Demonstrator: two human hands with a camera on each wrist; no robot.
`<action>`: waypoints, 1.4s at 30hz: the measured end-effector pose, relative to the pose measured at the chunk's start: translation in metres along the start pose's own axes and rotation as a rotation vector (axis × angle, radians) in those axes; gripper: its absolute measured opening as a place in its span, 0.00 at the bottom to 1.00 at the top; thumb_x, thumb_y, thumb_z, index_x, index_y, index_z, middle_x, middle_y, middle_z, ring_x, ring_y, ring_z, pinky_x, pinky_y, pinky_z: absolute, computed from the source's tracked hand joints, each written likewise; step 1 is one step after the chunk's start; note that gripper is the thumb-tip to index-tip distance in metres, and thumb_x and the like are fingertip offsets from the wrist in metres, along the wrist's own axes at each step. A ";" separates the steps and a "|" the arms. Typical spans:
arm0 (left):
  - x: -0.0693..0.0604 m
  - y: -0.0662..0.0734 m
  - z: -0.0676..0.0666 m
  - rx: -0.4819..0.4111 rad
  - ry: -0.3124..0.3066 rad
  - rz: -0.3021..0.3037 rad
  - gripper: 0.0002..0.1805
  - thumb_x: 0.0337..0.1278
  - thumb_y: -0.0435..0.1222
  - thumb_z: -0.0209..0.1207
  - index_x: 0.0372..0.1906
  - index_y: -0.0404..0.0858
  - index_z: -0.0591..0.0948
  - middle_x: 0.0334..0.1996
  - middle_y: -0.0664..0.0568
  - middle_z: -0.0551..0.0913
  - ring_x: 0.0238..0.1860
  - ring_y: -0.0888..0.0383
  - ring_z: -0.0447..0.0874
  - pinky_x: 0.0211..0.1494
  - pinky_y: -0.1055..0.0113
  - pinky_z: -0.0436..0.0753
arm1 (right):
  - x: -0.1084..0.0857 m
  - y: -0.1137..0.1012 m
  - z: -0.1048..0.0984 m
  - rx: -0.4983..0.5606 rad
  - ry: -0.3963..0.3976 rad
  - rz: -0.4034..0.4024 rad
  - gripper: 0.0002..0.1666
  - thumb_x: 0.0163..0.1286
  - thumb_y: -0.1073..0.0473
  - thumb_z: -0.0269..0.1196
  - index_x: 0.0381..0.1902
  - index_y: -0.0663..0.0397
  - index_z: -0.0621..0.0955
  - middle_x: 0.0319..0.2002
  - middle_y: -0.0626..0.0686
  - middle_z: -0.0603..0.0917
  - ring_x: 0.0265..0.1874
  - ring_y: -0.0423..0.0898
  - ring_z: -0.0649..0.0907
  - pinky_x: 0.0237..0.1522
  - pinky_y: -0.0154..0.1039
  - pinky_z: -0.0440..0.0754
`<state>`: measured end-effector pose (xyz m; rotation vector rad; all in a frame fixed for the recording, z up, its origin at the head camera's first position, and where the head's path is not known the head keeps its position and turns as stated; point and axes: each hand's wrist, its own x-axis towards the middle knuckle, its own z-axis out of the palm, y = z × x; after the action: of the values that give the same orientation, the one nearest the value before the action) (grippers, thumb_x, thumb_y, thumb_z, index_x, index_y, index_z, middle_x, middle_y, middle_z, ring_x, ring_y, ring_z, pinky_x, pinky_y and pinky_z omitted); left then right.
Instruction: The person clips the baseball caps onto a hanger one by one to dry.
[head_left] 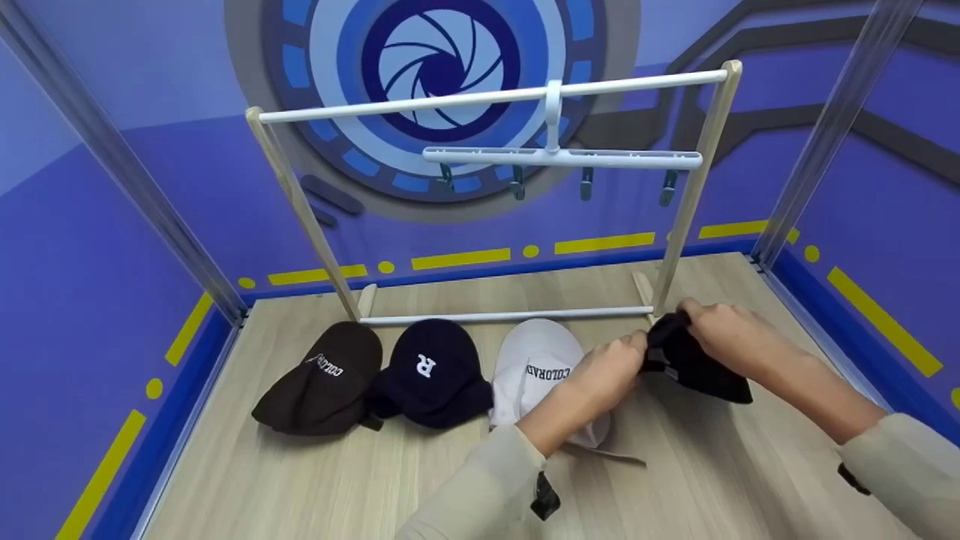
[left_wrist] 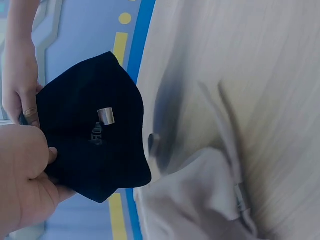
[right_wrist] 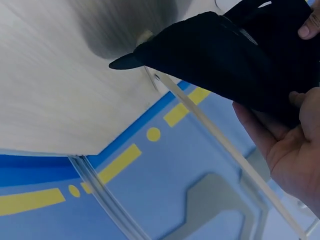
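Note:
A black cap [head_left: 697,367] is lifted off the table at the right, held by its edge between both hands. My left hand [head_left: 609,376] pinches one side of it, thumb and fingers on the fabric in the left wrist view. The other side is gripped by my right hand [head_left: 731,335], its thumb on top and fingers beneath in the right wrist view. Faint lettering and a small shiny tag [left_wrist: 106,116] show on the cap. Under my left forearm lies a white cap [head_left: 536,356] with dark letters, partly covered by the arm.
A navy cap [head_left: 439,367] and a dark brown cap [head_left: 330,382] lie farther left on the wooden table [head_left: 360,480]. Behind stands a rack [head_left: 322,247] whose top bar carries a white hanger [head_left: 487,156] with several dark clips [head_left: 517,184]. Blue patterned panels [head_left: 90,247] enclose the table.

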<state>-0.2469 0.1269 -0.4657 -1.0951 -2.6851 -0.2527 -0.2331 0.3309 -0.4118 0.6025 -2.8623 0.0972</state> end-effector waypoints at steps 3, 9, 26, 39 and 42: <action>0.004 -0.005 -0.010 -0.067 -0.021 -0.029 0.13 0.63 0.34 0.65 0.49 0.41 0.76 0.42 0.52 0.85 0.41 0.56 0.88 0.37 0.67 0.86 | 0.006 -0.001 -0.008 -0.008 0.010 0.002 0.06 0.72 0.67 0.61 0.38 0.63 0.74 0.19 0.57 0.76 0.15 0.54 0.78 0.14 0.47 0.75; 0.015 -0.012 -0.027 -0.174 -0.055 -0.071 0.09 0.69 0.32 0.59 0.50 0.42 0.77 0.43 0.48 0.87 0.43 0.54 0.88 0.37 0.65 0.85 | 0.012 0.000 -0.025 -0.027 0.062 0.003 0.08 0.71 0.65 0.63 0.32 0.59 0.74 0.18 0.53 0.74 0.14 0.50 0.75 0.15 0.47 0.72; 0.035 -0.019 -0.059 -0.107 -0.054 -0.050 0.08 0.74 0.33 0.55 0.53 0.43 0.77 0.40 0.47 0.87 0.41 0.51 0.89 0.35 0.60 0.85 | 0.042 0.002 -0.063 -0.043 -0.040 -0.043 0.02 0.74 0.65 0.60 0.39 0.59 0.79 0.24 0.55 0.80 0.20 0.51 0.78 0.20 0.48 0.76; 0.069 -0.017 -0.079 -0.168 -0.002 -0.099 0.10 0.81 0.35 0.44 0.54 0.40 0.75 0.41 0.49 0.84 0.42 0.54 0.87 0.36 0.65 0.85 | 0.063 0.029 -0.075 0.177 -0.009 -0.106 0.13 0.76 0.63 0.60 0.53 0.63 0.85 0.43 0.64 0.88 0.37 0.60 0.87 0.38 0.56 0.85; 0.076 -0.021 -0.084 -0.188 -0.012 -0.143 0.12 0.80 0.33 0.44 0.59 0.42 0.74 0.45 0.49 0.84 0.45 0.53 0.87 0.41 0.64 0.85 | 0.068 0.031 -0.077 0.165 -0.017 -0.067 0.13 0.77 0.61 0.59 0.51 0.63 0.85 0.42 0.63 0.88 0.33 0.58 0.87 0.35 0.54 0.84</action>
<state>-0.3024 0.1426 -0.3660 -0.9547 -2.7997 -0.5354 -0.2917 0.3409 -0.3222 0.7332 -2.8659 0.3220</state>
